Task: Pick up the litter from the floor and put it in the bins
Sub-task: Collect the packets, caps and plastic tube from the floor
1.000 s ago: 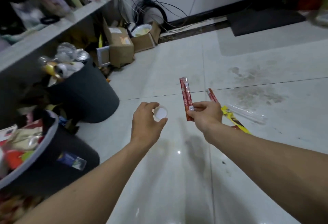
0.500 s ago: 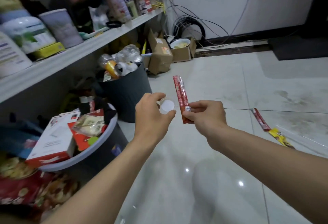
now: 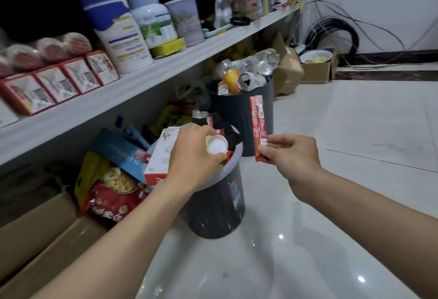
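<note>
My left hand (image 3: pixel 193 156) grips a small white round cap (image 3: pixel 216 145) just above the rim of the near dark bin (image 3: pixel 233 163), which is heaped with boxes and wrappers. My right hand (image 3: pixel 292 154) pinches the lower end of a long red wrapper (image 3: pixel 258 125), held upright to the right of that bin. Behind stands a second dark bin (image 3: pixel 239 111), piled with crushed bottles and cans.
A long grey shelf (image 3: pixel 147 80) loaded with tins and boxes runs along the left above the bins. Snack bags (image 3: pixel 113 192) and a cardboard box (image 3: pixel 35 239) lie left of the near bin. More cardboard boxes (image 3: pixel 290 71) and coiled cables (image 3: pixel 331 35) sit by the far wall.
My view has swung left and closer to the bins. Both hands have travelled with their litter, and the left hand with the cap now hovers over the near bin.
</note>
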`<move>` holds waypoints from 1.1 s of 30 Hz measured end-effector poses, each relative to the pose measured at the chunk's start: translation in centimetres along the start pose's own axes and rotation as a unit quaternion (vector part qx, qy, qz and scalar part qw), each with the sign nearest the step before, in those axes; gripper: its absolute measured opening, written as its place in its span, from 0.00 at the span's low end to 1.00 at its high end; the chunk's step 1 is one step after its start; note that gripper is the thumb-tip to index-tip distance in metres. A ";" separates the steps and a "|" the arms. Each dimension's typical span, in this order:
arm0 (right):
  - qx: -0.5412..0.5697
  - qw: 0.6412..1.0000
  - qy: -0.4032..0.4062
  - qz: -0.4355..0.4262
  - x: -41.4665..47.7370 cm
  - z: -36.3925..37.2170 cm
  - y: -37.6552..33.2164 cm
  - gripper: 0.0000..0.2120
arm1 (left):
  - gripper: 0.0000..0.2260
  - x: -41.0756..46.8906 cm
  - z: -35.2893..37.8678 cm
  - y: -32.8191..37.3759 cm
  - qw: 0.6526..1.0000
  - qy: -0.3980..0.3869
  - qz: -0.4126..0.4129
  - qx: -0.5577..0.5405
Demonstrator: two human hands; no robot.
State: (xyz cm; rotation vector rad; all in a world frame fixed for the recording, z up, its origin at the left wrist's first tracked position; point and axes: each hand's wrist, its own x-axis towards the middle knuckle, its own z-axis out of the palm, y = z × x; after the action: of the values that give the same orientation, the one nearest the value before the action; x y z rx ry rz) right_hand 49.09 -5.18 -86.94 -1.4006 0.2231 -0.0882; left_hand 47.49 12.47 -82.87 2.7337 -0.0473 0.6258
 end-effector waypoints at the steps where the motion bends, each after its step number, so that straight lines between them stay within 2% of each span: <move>1: -0.001 1.000 -0.009 -0.003 -0.1 0.9 0.1 0.09 | 0.21 0.0 -0.3 -1.0 1.000 -0.010 -0.003 0.017; 7: -0.018 0.999 -0.029 -0.002 -0.5 4.1 1.0 0.09 | 0.22 -0.8 -0.8 -5.1 0.997 -0.052 -0.044 0.046; 13: -0.044 0.999 -0.026 0.004 -0.7 5.0 1.2 0.10 | 0.23 -0.9 -0.4 -6.5 0.996 -0.075 -0.024 0.038; 20: -0.056 0.998 -0.028 0.015 -0.4 5.8 1.7 0.10 | 0.23 -0.7 0.1 -6.6 0.996 -0.080 -0.018 0.032; 28: -0.098 0.993 -0.057 0.019 0.5 8.7 1.5 0.17 | 0.20 -1.1 -0.6 -7.1 0.998 -0.061 -0.010 0.018; 33: -0.170 0.983 -0.064 -0.033 0.6 9.5 1.5 0.18 | 0.20 -1.2 -1.0 -7.3 0.998 -0.053 -0.013 0.018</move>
State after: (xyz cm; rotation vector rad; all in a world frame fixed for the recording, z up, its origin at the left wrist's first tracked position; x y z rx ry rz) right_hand 51.54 4.12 -87.03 -1.7483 0.0859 -0.0141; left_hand 46.76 19.62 -84.84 2.7947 -0.0259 0.4793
